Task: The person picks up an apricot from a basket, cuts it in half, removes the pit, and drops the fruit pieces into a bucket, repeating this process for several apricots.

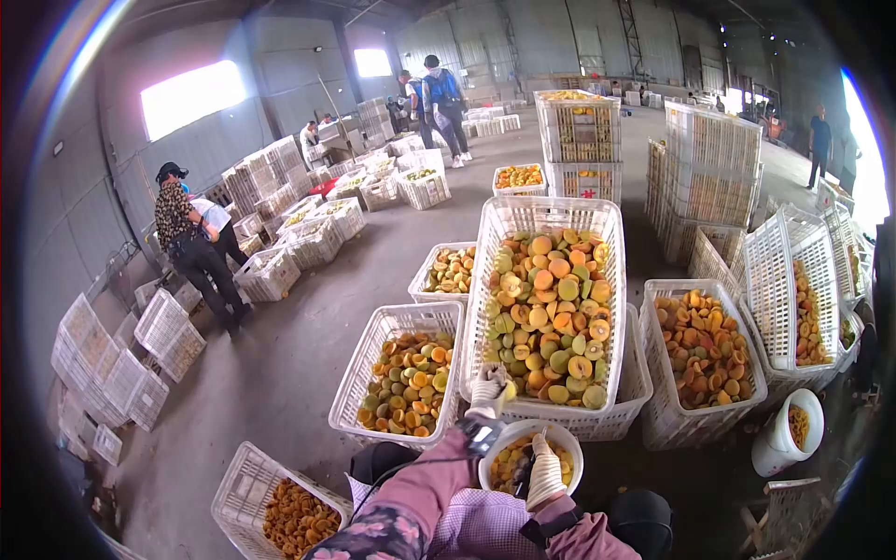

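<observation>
My left hand (489, 388), in a pale work glove, is at the near left edge of a large white crate (616, 271). Its fingers are closed around a yellow-green stone fruit (509, 390). Orange, yellow and green stone fruit (551, 313), peaches or apricots, fill this tilted crate; some are cut in half. Below it, my right hand (545, 478), also gloved, is over a white bucket (571, 441) of yellow fruit pieces (507, 464). It is closed on a dark-handled tool (522, 474), whose working end I cannot make out clearly.
Crates of cut fruit stand left (350, 411) and right (747, 392) of me. A crate of brownish pieces (229, 509) sits near left; another white bucket (779, 457) is at right. Tall crate stacks (579, 140) rise ahead. Several people (191, 229) stand farther off.
</observation>
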`<state>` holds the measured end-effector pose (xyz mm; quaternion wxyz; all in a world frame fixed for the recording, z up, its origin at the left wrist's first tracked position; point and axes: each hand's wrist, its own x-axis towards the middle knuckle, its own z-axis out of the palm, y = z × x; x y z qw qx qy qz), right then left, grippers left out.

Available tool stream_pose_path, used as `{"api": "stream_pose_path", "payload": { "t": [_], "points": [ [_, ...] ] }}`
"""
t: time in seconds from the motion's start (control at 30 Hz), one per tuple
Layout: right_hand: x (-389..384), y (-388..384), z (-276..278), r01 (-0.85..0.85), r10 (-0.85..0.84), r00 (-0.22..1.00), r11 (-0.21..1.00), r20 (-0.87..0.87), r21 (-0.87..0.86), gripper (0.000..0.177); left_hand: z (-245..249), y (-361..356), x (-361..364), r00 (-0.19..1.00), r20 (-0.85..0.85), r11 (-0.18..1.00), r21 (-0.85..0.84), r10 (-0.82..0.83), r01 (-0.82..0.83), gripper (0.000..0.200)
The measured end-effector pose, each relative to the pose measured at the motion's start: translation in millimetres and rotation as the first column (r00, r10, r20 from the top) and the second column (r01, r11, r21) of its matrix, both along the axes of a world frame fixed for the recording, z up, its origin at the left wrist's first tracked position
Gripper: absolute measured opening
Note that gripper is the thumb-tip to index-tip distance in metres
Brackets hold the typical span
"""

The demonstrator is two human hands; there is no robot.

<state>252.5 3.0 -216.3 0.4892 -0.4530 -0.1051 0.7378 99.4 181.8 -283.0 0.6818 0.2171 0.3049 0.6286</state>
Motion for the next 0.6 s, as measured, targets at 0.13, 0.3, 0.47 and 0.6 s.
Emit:
{"api": "stream_pose_path", "payload": {
  "t": [0.13,0.3,0.47,0.6],
  "points": [
    [0,-3,9,-0.121,0.116,0.989,0.992,0.094,0.045,0.029,64,-88,46,0.99,-0.103,0.969,-0.237,-0.098,0.071,0.031],
    [-13,2,-15,-0.005,-0.076,0.969,0.946,0.237,0.323,0.032,17,-111,40,0.988,-0.076,0.991,0.01,-0.132,0.133,0.026],
    [-12,-2,-8,-0.043,-0.046,0.966,0.941,0.254,0.336,0.035,-38,-105,13,0.882,-0.462,0.968,0.171,-0.088,0.186,0.037],
    [-12,-4,-3,-0.124,0.005,0.949,0.926,0.315,0.358,0.039,62,-140,29,0.971,0.169,0.977,-0.094,-0.172,0.189,0.029]
  ]
}}
